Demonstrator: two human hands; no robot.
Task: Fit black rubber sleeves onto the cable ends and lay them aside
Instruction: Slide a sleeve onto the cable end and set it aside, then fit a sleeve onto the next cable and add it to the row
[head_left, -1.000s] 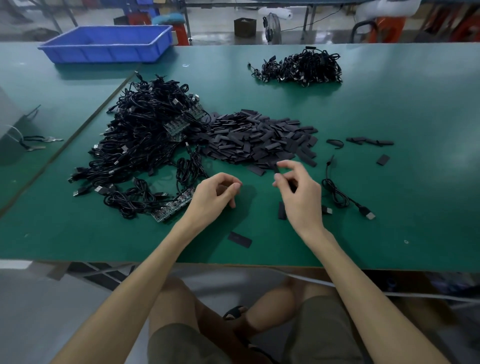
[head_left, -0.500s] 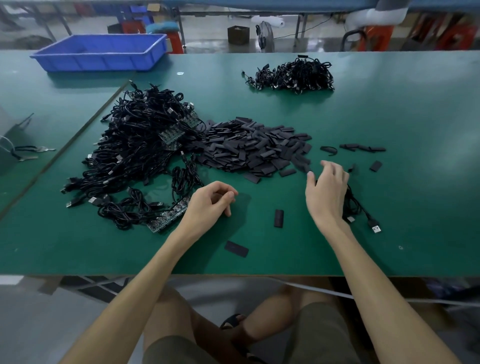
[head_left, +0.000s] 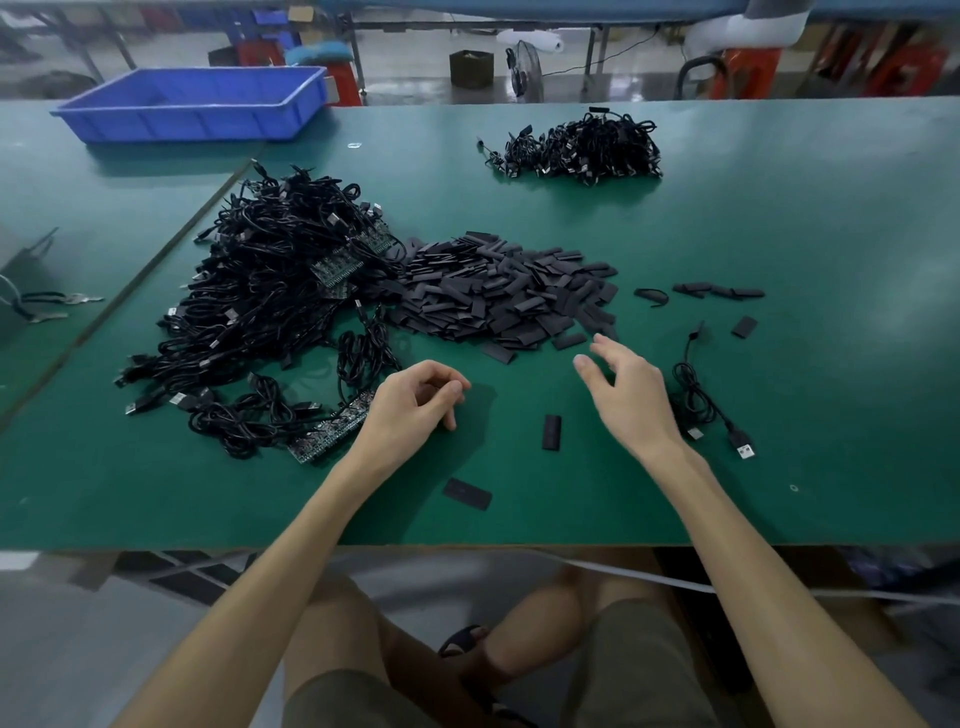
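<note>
A worker's right hand (head_left: 631, 400), fingers spread and empty, hovers just short of the pile of black rubber sleeves (head_left: 498, 301) lying straight ahead on the green table (head_left: 779, 218); a cable (head_left: 693, 397) rests just to its right. The left hand (head_left: 415, 405) is curled, contents unclear.

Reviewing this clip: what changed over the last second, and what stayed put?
The right hand was pinching its fingers together at the near edge of the pile of flat black rubber sleeves. It swung right over the loose black USB cable, then came back with fingers spread, holding nothing. The left hand stayed curled in place; the sleeve pile and cable did not move.
</note>
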